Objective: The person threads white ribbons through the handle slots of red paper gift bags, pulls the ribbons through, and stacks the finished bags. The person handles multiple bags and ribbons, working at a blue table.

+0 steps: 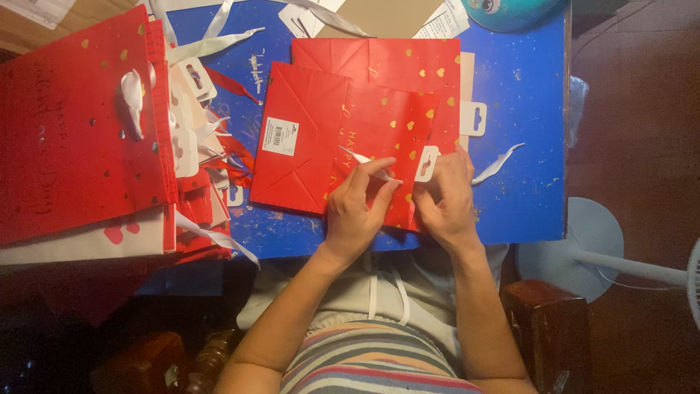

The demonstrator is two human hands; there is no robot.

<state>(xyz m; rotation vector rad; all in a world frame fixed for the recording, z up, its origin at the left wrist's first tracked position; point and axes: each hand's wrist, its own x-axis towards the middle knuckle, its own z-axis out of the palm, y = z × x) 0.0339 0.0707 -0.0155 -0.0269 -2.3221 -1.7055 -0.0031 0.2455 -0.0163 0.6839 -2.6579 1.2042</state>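
A flat red paper gift bag [313, 138] with gold hearts and a white barcode sticker lies on the blue table [525, 146], overlapping a second red bag [394, 62] behind it. My left hand [357, 211] pinches a thin white ribbon end [364, 159] over the bag's near edge. My right hand [446, 198] presses on that same edge, fingertips next to a white hang tag [426, 163] with a slot. Both hands nearly touch each other.
A tall stack of red bags with white ribbon handles [80, 124] fills the left side. Loose white ribbons [497, 163] and a white tag [473, 118] lie to the right. A teal round object [507, 11] sits at the far edge. A fan base [583, 248] stands on the floor.
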